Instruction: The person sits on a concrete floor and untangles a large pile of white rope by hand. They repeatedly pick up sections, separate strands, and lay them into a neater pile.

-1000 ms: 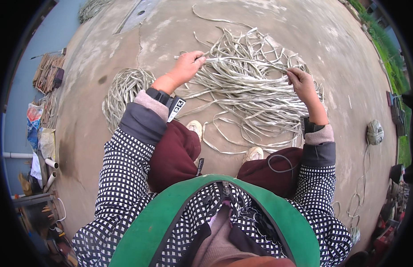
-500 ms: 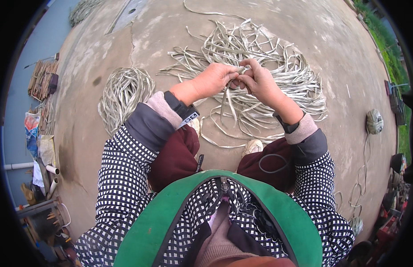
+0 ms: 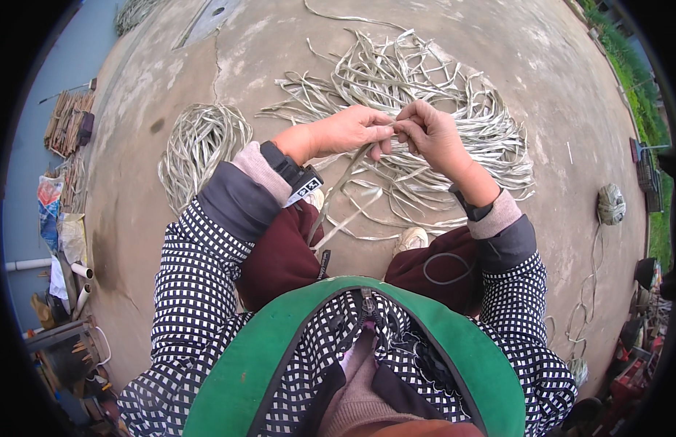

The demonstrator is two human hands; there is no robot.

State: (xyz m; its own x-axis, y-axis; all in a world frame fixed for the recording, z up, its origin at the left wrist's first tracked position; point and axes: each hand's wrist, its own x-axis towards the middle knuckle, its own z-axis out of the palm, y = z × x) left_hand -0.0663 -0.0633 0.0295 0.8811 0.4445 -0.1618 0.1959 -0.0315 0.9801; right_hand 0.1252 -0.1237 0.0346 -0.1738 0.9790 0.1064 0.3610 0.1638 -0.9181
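Note:
Both hands meet in front of my knees, pinching flat silvery-grey strips. My left hand is closed on them with its thumb and forefinger. Close against it, my right hand pinches at the same spot with fingertips together; its exact grip is partly hidden. From below the left hand the strip hangs toward my left knee, its loose ends spread apart. A large loose heap of similar strips lies on the ground beyond and under my hands. Left of it sits a smaller coiled bundle of strips.
A wound ball of strip lies at the right, trailing a strand toward a small bundle. Stacked sticks, sacks and white pipes line the left side. Dark clutter stands at lower right.
The hanging strip ends have swung toward my left knee and reach lower than before. My left hand has turned slightly, and both hands stay close together.

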